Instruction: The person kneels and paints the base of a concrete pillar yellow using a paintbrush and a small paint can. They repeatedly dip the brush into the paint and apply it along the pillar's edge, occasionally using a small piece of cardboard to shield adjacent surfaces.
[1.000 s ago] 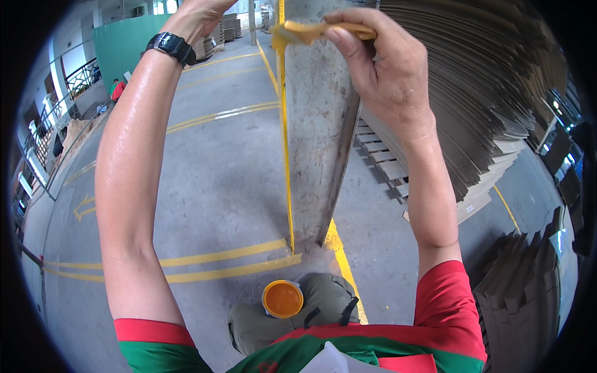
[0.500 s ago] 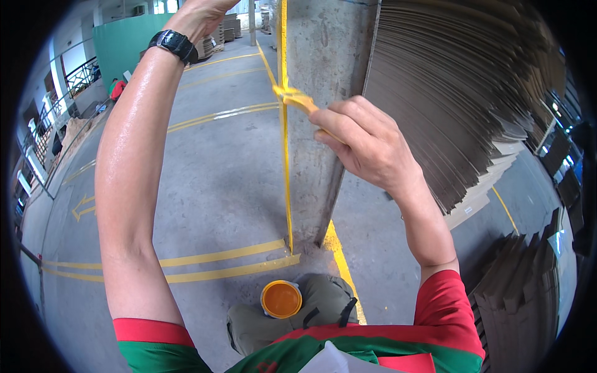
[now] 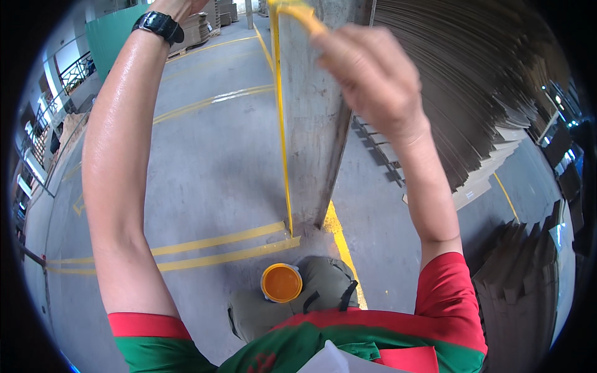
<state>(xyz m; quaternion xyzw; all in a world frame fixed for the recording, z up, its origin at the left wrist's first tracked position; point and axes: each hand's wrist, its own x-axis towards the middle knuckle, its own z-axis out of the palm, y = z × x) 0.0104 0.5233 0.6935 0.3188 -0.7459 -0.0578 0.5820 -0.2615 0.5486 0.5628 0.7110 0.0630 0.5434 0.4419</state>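
My right hand (image 3: 378, 78), blurred by motion, is closed round the handle of a yellow paintbrush (image 3: 302, 15). Its paint-covered bristles meet the left edge of a grey concrete column (image 3: 314, 118), close to the picture's top. A narrow yellow stripe (image 3: 281, 127) runs down that edge to the floor. My left hand (image 3: 177, 5) is raised at the upper left, a black watch on its wrist; the picture's edge cuts off its fingers. Below the column, an open tub of orange-yellow paint (image 3: 281, 283) stands by my legs.
Large stacks of flat cardboard (image 3: 460, 87) lean close on the right, with a lower stack (image 3: 519, 273) nearer me. Part of a pallet (image 3: 380, 149) shows behind the column. Yellow lines (image 3: 217, 247) mark the grey floor. A green partition (image 3: 115, 36) stands at the far left.
My right hand has moved up with the paintbrush along the column's edge. The view has shifted a little, and my left hand sits slightly farther left in it.
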